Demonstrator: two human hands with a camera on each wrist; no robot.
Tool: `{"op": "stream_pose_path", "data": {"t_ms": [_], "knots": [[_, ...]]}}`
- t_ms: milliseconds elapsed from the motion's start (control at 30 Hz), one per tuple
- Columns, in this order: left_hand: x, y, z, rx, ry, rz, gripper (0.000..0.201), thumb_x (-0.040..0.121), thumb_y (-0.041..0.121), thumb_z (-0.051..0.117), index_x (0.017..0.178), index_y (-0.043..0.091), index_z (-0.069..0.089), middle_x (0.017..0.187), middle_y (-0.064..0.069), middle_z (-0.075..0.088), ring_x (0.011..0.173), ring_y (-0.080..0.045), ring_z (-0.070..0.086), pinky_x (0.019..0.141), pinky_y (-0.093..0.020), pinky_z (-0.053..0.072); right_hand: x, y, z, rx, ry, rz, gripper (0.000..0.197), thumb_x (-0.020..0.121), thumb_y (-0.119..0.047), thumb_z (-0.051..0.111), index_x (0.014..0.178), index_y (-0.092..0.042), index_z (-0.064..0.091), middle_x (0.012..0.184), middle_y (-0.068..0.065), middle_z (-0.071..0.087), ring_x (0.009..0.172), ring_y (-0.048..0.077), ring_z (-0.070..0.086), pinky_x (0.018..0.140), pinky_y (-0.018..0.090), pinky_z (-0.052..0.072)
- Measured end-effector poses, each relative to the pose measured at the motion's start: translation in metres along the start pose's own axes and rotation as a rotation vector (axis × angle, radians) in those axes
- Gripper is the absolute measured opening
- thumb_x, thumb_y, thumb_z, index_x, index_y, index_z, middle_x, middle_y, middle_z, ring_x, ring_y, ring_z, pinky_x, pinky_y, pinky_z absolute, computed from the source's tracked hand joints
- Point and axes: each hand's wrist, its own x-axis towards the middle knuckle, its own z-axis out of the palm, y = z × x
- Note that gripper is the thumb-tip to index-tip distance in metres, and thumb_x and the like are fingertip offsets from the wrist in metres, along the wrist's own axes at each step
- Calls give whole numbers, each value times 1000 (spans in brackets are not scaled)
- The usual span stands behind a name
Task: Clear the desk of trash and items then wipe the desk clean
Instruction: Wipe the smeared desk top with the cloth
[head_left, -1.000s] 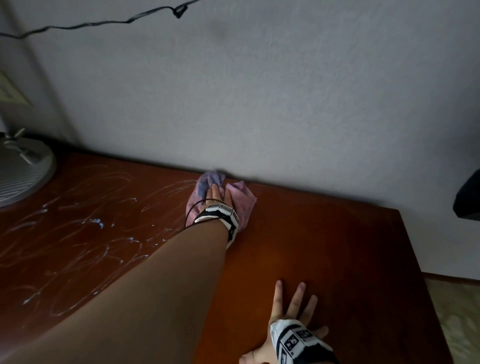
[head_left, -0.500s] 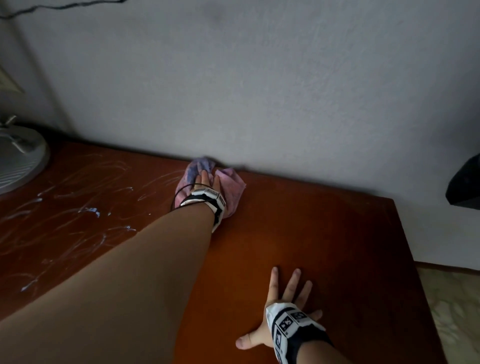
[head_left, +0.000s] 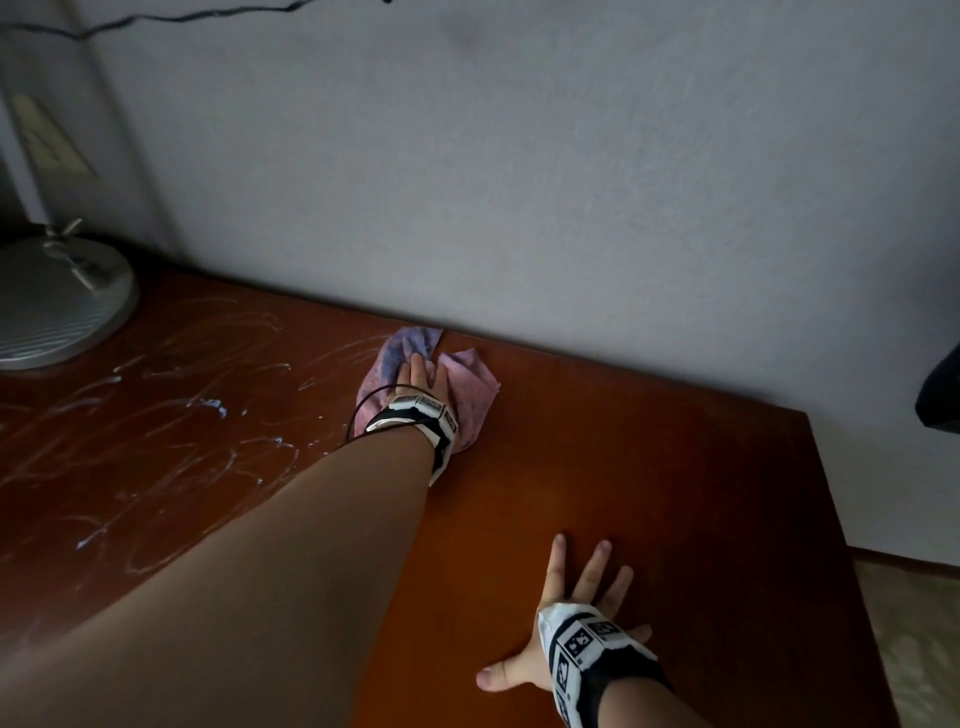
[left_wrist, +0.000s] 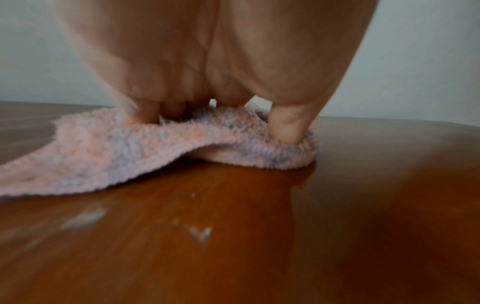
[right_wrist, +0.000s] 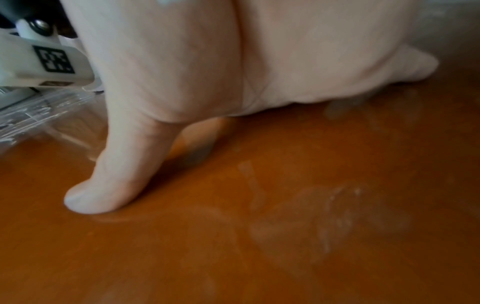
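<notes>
A pink and purple fluffy cloth (head_left: 470, 387) lies on the brown wooden desk (head_left: 675, 493) at its far edge, against the wall. My left hand (head_left: 423, 376) presses down on it with fingers stretched over the top. In the left wrist view the fingertips and thumb of the left hand (left_wrist: 187, 107) dig into the cloth (left_wrist: 116, 156), which bunches under them. My right hand (head_left: 582, 587) lies flat on the desk near the front, fingers spread and holding nothing. The right wrist view shows its thumb (right_wrist: 103, 185) pressed on the wood (right_wrist: 259, 246).
White smeared streaks (head_left: 156, 415) cover the desk's left half. A round grey metal base (head_left: 52, 306) stands at the far left. A black object (head_left: 940, 395) juts in at the right edge. The desk ends at the right, with floor (head_left: 924, 649) beyond it.
Both hands stay almost where they were; the left hand still presses the cloth by the wall. Only my view has shifted a little.
</notes>
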Motion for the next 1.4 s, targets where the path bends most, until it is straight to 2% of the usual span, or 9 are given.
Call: {"op": "stream_pose_path", "data": {"t_ms": [267,467,567,600,667,833,1200,1333,1400], "knots": [[-116,-7,18,-79,-151,-22,82,95,38,44,151,20,-13,155,-14,-26,145,-31,-18,116,-55,12,-3,1,-2,7,19,-3,168,26,-87,70,140,-29,-39,143,21,-45,139,48,-23,107,73,17],[-120,-5,18,-150,-171,-67,92,90,33,53,151,20,-15,155,-11,-27,145,-29,-17,117,-50,6,3,-1,3,-14,42,12,169,22,-89,67,140,-29,-38,144,21,-42,139,48,-19,109,70,16],[-128,-2,17,-163,-117,-87,91,90,36,52,151,19,-12,156,-12,-25,146,-29,-15,117,-49,5,-3,0,4,-22,97,-4,154,41,-87,67,139,-32,-38,148,21,-36,141,48,-16,110,68,18],[-133,-2,18,-157,-101,-89,92,89,37,53,151,18,-11,156,-13,-24,146,-30,-14,117,-49,5,-6,1,1,-29,95,-11,154,41,-87,68,140,-31,-37,149,21,-35,141,48,-15,110,67,18],[-155,-5,27,-167,-99,-97,92,89,37,54,152,17,-11,156,-14,-24,146,-31,-14,117,-48,4,-12,2,-6,-60,51,-26,163,32,-88,68,140,-28,-38,149,23,-34,141,49,-13,111,66,16],[-205,-14,60,-218,-197,-128,106,83,41,63,150,20,-16,155,-11,-28,145,-30,-18,118,-52,6,-22,3,-13,-87,58,-35,164,34,-88,68,144,-24,-34,151,26,-29,141,52,-9,113,61,12],[-218,-21,73,-349,-168,-163,111,80,40,68,150,20,-15,155,-11,-28,145,-30,-19,118,-48,3,-17,-1,-7,-151,133,-6,167,29,-91,66,145,-21,-32,152,28,-23,142,51,0,115,57,13],[-243,-23,87,-368,-212,-192,111,81,39,69,150,20,-15,154,-11,-29,144,-28,-20,118,-48,3,-10,0,0,-103,155,-9,175,17,-91,66,145,-22,-31,149,28,-26,142,51,-1,115,59,13],[-244,-23,89,-372,-207,-198,113,80,39,70,150,21,-16,154,-11,-30,144,-28,-21,118,-47,2,-8,-1,1,-102,160,-7,173,19,-91,66,145,-21,-30,149,29,-25,141,51,0,116,59,11]]}}
